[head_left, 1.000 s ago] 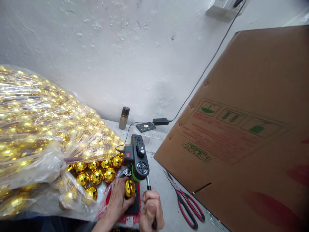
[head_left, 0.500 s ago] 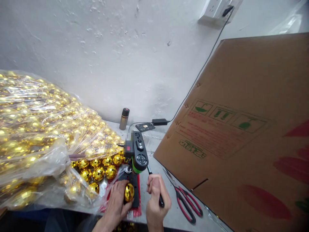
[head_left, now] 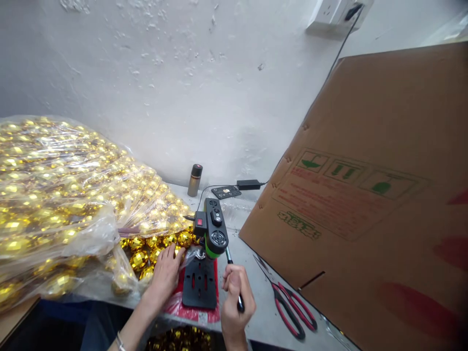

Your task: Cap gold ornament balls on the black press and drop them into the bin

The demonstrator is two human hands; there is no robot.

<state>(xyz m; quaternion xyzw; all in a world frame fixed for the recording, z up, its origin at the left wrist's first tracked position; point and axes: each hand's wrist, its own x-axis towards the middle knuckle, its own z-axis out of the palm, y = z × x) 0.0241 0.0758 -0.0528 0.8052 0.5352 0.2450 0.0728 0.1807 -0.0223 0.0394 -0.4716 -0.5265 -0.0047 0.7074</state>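
Note:
A small black-and-green bench press (head_left: 214, 233) stands on a black slotted base plate (head_left: 200, 288) at the table's near edge. My right hand (head_left: 234, 298) is closed round the press's black lever handle (head_left: 234, 281). My left hand (head_left: 166, 274) reaches left of the base into the loose gold faceted balls (head_left: 146, 253) spilling from a big clear plastic bag (head_left: 62, 204). Its fingers curl over the balls, and I cannot see whether they hold one. Nothing lies on the base plate.
A large brown cardboard sheet (head_left: 369, 195) leans across the right side. Red-handled scissors (head_left: 290, 309) lie in front of it. Near the wall stand a small metal cylinder (head_left: 195, 180), a black power adapter (head_left: 248, 185) and its cable. More gold balls (head_left: 179, 339) sit below the table edge.
My left hand has left the base plate, where it held a gold ball, and moved left to the loose balls. The plate is now bare. The right hand stays on the lever.

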